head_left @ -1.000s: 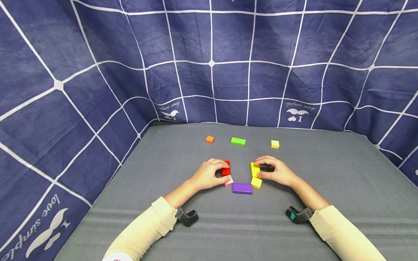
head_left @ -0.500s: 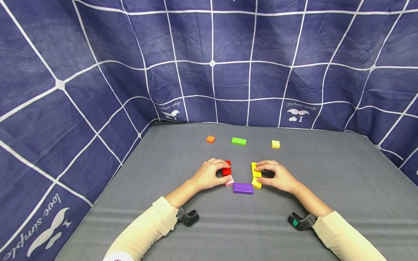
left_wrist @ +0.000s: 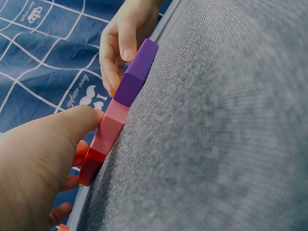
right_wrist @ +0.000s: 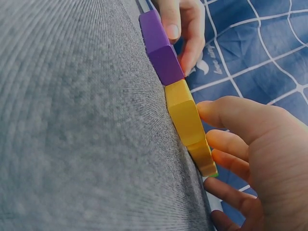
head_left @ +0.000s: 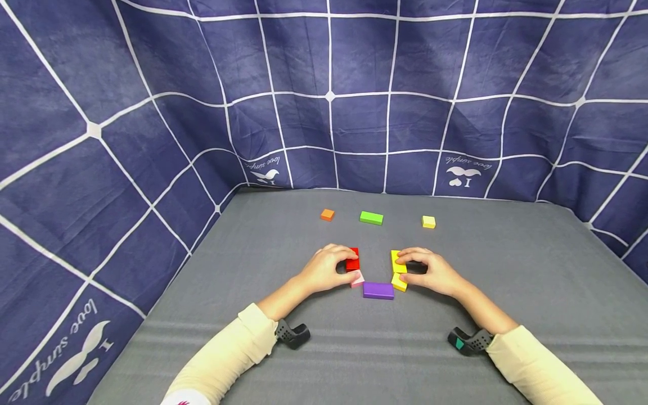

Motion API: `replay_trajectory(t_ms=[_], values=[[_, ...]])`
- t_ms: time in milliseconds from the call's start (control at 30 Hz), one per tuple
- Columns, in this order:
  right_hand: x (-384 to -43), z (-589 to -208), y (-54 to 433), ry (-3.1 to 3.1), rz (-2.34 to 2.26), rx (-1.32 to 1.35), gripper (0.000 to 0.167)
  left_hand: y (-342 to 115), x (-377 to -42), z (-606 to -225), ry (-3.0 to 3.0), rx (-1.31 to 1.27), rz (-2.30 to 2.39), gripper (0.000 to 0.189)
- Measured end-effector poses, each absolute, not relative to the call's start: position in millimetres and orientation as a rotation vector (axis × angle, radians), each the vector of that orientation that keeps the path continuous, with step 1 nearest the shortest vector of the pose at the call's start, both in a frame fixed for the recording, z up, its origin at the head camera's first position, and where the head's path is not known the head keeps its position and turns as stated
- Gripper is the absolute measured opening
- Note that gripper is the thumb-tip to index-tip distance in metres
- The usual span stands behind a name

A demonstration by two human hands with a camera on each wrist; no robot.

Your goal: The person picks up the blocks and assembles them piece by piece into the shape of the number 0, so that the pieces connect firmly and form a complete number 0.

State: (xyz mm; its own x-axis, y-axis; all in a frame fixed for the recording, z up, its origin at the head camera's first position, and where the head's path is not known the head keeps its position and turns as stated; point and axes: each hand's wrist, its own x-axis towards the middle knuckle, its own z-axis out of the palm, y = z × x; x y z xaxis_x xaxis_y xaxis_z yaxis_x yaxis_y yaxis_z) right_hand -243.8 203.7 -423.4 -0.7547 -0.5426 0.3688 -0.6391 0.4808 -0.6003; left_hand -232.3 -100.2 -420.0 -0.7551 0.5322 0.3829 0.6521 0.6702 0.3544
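"What's nearest on your feed?"

"From my remote seat, the purple block (head_left: 378, 291), flat on the grey cloth (head_left: 374, 351), forming the near side of a U. Its ends meet, or very nearly meet, the pink block (head_left: 358, 279) at left and the small yellow block (head_left: 399, 283) at right. Beyond those, the red block (head_left: 353, 265) and the long yellow block (head_left: 398, 268) carry the sides away from me."

"Which step is in hand?"

"I'd judge it's lining up the two sides — the hands look placed to steady and align, not to lift. The next move calls for light, even pressure, I think, then fingertips raised cleanly so no joint slips."

"And the hands?"

"The left hand (head_left: 324, 271) is gently bent, thumb and fingers spread: thumb at the pink block, fingertips over the red. The right hand (head_left: 435, 274) mirrors it — thumb at the small yellow block, fingers on the long yellow. I see neither pinching; how hard they press, I can't tell."

"Farther off?"

"The orange block (head_left: 327, 215), green block (head_left: 372, 217) and pale yellow block (head_left: 428, 221), spaced in a row before the blue curtain (head_left: 359, 124)."
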Motion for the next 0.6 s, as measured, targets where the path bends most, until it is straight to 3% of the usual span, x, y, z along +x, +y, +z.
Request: replay_trajectory(t_ms=[300, 600], values=[[-245, -426, 205, -2.575, 1.174, 1.049, 0.03, -100, -241, -412, -2.609, -0.976, -0.645, 0.038], [-246, -426, 206, -2.584, 1.197, 1.039, 0.03, -118, -280, -389, -2.608, -0.803, -0.58, 0.035]])
